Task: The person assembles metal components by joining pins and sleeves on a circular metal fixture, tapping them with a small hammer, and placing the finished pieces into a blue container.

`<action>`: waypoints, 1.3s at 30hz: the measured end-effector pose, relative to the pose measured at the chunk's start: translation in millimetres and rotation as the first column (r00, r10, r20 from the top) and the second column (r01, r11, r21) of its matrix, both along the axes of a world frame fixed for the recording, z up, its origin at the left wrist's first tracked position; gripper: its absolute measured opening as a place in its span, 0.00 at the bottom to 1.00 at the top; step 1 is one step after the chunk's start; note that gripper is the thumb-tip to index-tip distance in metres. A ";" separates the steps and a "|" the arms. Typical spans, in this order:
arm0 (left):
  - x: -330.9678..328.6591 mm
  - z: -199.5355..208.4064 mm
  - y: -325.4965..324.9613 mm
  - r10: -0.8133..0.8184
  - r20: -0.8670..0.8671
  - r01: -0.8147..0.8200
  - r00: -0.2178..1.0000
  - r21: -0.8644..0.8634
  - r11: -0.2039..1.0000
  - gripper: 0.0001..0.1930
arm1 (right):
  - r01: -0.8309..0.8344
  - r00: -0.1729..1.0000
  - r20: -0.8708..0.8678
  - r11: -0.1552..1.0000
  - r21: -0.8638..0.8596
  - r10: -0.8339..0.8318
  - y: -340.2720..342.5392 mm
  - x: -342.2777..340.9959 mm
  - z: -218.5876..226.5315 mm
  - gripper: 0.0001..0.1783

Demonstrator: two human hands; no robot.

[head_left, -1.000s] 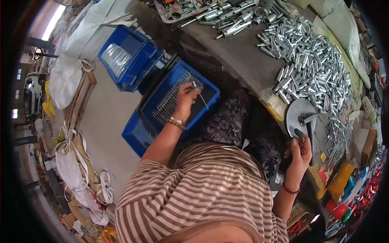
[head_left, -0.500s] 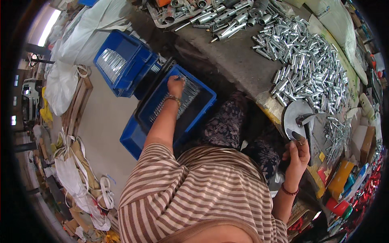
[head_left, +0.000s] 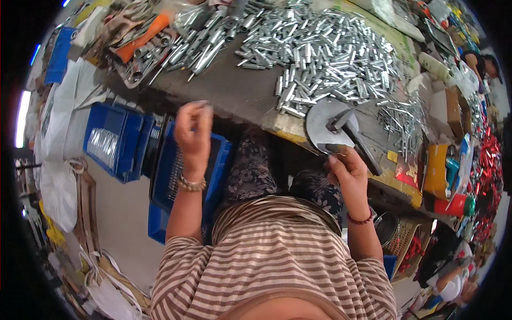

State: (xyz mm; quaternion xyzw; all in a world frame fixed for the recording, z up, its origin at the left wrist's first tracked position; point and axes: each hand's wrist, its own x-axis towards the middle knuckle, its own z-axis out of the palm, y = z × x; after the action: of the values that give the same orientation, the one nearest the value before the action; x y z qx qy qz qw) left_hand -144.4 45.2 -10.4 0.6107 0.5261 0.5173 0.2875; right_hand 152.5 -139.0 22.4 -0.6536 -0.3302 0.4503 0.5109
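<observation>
My left hand point(head_left: 193, 140) is raised above the near edge of the bench, over the blue bin point(head_left: 217, 154) of slim metal rods point(head_left: 174, 176). Motion smears its fingers, so any hold is unclear. My right hand point(head_left: 349, 173) is at the bench edge with thumb and fingers pinched together and a dark cover on a fingertip. What they hold, if anything, is too small to make out. Just beyond it sits a round metal plate point(head_left: 318, 125), with a hammer point(head_left: 361, 146) lying across it. A heap of short silver metal tubes point(head_left: 330, 53) spreads behind the plate.
Left of the bin stands another blue bin point(head_left: 124, 173) with shiny rods. Larger metal sockets and an orange-handled tool point(head_left: 143, 38) lie at the bench's far left. Thin metal pins point(head_left: 402, 125), a yellow box point(head_left: 437, 165) and a red-green can point(head_left: 453, 205) are on the right.
My left hand has lifted out of the blue bin toward the bench. My view has turned right, so the bench now fills more of the middle. My right hand stays by the plate.
</observation>
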 end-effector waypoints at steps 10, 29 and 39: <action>112.7 39.2 -4.0 -0.300 -0.669 0.571 0.680 0.227 0.789 0.11 | -0.093 0.985 0.146 0.996 0.011 0.091 -20.8 6.9 18.5 0.10; 138.9 44.8 -42.0 -0.585 -0.497 0.674 0.641 0.000 0.738 0.10 | 0.385 0.333 0.935 0.923 -0.016 -0.123 37.6 156.2 -2.4 0.21; 140.8 36.1 -41.7 -0.619 -0.432 0.681 0.656 -0.015 0.732 0.08 | 0.216 0.227 0.927 0.944 0.251 -0.298 23.5 149.3 -7.2 0.16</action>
State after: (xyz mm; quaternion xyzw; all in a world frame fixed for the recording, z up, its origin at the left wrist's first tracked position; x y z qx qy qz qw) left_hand -3.7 3.4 25.7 0.8716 0.2800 0.2778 0.2911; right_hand 301.8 -115.5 15.2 -0.8182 -0.4726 -0.1347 0.2982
